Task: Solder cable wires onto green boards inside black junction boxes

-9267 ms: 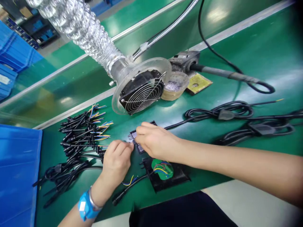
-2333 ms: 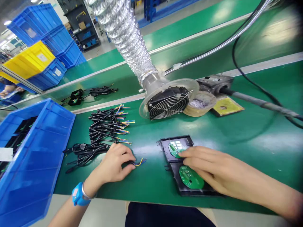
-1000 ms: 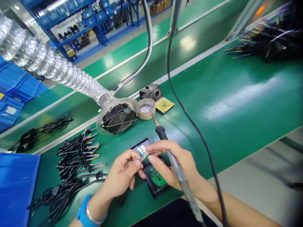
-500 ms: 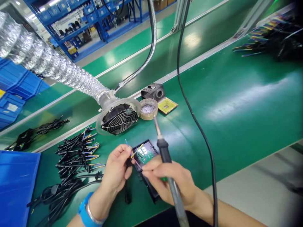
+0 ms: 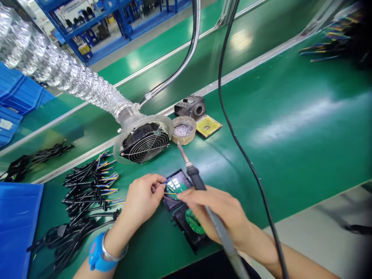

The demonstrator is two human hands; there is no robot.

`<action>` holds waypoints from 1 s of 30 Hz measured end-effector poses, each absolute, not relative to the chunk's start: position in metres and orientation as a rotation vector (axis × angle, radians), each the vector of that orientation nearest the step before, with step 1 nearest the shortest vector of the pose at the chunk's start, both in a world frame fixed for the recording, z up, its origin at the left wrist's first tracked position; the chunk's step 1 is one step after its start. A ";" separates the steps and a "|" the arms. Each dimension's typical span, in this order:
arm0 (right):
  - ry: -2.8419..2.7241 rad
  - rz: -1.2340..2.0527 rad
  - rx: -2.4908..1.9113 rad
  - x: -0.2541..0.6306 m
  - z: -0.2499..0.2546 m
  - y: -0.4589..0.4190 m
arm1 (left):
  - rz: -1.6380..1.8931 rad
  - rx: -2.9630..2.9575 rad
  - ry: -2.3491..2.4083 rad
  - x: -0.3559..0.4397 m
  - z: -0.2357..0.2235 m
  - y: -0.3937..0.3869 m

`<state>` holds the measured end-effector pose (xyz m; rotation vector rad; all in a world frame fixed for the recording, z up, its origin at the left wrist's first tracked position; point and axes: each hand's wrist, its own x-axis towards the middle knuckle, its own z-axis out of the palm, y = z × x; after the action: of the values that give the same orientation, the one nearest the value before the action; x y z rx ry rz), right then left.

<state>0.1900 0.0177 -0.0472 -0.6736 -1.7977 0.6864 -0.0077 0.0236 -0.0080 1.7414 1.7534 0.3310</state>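
Note:
My left hand (image 5: pixel 145 198) pinches coloured wires (image 5: pixel 171 193) at the left edge of a black plastic case (image 5: pixel 180 175). Inside the case lies a green circuit board (image 5: pixel 174 186); a second green board (image 5: pixel 194 222) shows in its lower half. A soldering iron (image 5: pixel 196 178) rests in my right hand (image 5: pixel 222 211), its tip pointing away toward a round tub of solder (image 5: pixel 184 130). The thumb and forefinger of that hand meet at the wire ends over the board, and they hide part of it.
A fume extractor fan (image 5: pixel 147 143) on a foil duct (image 5: pixel 75 81) hangs above the bench. Behind stand an iron holder (image 5: pixel 190 107) and a yellow sponge (image 5: pixel 208 126). Black cables (image 5: pixel 87 186) and a blue bin (image 5: pixel 20 228) lie left. A black cord (image 5: pixel 247 157) crosses in front.
My left hand has turned and brought the wires down onto the board. The blue wire no longer sticks up. The iron's tip has shifted left, and more of the lower board shows.

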 end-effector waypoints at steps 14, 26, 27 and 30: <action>-1.816 0.881 -0.900 0.237 -0.040 0.048 | 0.115 2.358 1.858 0.001 -0.026 0.015; -1.834 0.891 -0.991 0.233 -0.049 0.059 | 0.042 2.512 1.890 0.011 -0.026 0.017; -1.836 0.896 -0.990 0.232 -0.049 0.059 | 0.055 2.518 1.887 0.010 -0.027 0.017; -1.832 0.919 -0.972 0.232 -0.049 0.060 | 0.085 2.527 1.880 0.010 -0.028 0.017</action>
<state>0.2325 0.0597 -0.0492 -0.9724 -1.8322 0.9189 0.0097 0.0169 -0.0283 2.5267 1.8802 0.0851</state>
